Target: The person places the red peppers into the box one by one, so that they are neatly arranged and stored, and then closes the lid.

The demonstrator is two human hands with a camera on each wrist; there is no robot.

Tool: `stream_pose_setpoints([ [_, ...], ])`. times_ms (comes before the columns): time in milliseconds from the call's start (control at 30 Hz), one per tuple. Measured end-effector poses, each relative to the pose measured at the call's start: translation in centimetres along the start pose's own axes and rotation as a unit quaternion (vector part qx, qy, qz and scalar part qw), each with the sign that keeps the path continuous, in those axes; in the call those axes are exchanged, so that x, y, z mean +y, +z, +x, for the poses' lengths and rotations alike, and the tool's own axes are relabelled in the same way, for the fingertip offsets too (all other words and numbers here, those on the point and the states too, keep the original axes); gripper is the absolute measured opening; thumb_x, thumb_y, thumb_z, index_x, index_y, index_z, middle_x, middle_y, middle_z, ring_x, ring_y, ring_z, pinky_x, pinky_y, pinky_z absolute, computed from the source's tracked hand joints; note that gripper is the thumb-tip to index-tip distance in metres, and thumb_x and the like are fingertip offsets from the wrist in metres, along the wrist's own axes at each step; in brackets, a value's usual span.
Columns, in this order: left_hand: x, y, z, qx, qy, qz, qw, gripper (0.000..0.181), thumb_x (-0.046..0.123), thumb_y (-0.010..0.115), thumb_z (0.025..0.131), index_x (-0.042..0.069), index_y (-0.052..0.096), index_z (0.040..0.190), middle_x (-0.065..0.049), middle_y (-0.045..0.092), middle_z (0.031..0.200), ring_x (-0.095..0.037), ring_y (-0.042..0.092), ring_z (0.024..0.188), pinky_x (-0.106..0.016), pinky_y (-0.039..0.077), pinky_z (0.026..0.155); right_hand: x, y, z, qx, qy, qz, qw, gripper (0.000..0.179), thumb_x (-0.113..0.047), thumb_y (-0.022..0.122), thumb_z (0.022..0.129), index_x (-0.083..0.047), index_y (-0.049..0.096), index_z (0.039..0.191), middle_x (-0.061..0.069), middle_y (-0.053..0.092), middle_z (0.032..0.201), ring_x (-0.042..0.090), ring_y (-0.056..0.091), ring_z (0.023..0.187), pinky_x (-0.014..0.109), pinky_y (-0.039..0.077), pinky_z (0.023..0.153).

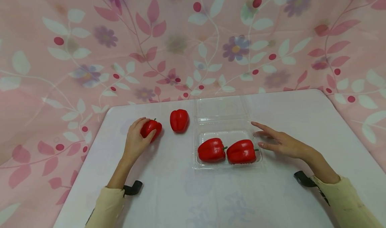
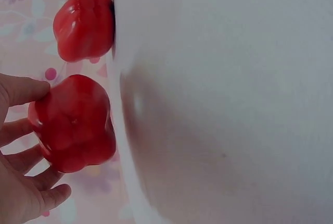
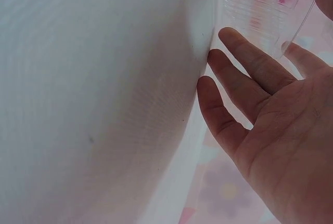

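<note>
My left hand (image 1: 136,139) grips a red bell pepper (image 2: 73,125) on the left of the table, thumb on one side and fingers round the other. In the head view its green stem points away from me. A clear plastic clamshell box (image 1: 199,167) lies with its lid folded back. Inside it two red peppers rest on their sides, a left one (image 1: 211,150) and a right one (image 1: 241,151), stems to the right. At the box's right edge is my right hand (image 1: 281,143), fingers extended and spread, thumb and fingertips right by the wall, holding nothing.
Another red pepper (image 1: 179,120) lies on the white table (image 1: 175,194), between my left hand and the box. The open lid (image 1: 221,108) stretches toward the table's far edge. Behind hangs a pink flowered cloth (image 1: 181,37).
</note>
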State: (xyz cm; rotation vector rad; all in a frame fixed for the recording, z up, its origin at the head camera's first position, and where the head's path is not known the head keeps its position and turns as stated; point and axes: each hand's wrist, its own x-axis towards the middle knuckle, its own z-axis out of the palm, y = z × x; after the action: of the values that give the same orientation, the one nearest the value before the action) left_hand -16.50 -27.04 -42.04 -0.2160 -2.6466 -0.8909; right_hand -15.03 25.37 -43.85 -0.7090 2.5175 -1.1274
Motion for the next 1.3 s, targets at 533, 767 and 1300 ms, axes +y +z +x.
stream_pose_setpoints([
  [533,3.7,-0.7,-0.4,0.027,0.056,-0.043,0.9972,0.050,0.016,0.078,0.084,0.005,0.060,0.130,-0.013,0.053,0.137,-0.033,0.051,0.123,-0.056,0.054,0.084,-0.3,-0.1,0.0,-0.004,0.013,0.007,0.9999,0.077,-0.035,0.065,0.094,-0.037,0.021,0.157,0.016,0.049,0.144,0.041,0.045,0.131,0.073,0.040,0.091],
  [767,5.7,-0.7,-0.3,0.018,0.083,-0.061,0.9945,0.052,0.013,0.079,0.083,0.006,0.059,0.131,-0.012,0.053,0.137,-0.031,0.052,0.122,-0.054,0.054,0.085,-0.3,0.0,0.0,-0.005,0.012,0.008,0.9999,0.077,-0.034,0.065,0.094,-0.036,0.021,0.157,0.015,0.049,0.144,0.040,0.045,0.131,0.073,0.040,0.091],
  [1300,7.6,0.4,0.3,0.002,0.122,-0.102,0.9873,0.052,0.013,0.080,0.083,0.007,0.059,0.130,-0.008,0.055,0.135,-0.025,0.051,0.124,-0.050,0.054,0.088,-0.2,0.1,-0.1,-0.001,0.003,0.008,1.0000,0.076,-0.030,0.065,0.095,-0.034,0.021,0.157,0.016,0.050,0.144,0.041,0.047,0.130,0.073,0.040,0.091],
])
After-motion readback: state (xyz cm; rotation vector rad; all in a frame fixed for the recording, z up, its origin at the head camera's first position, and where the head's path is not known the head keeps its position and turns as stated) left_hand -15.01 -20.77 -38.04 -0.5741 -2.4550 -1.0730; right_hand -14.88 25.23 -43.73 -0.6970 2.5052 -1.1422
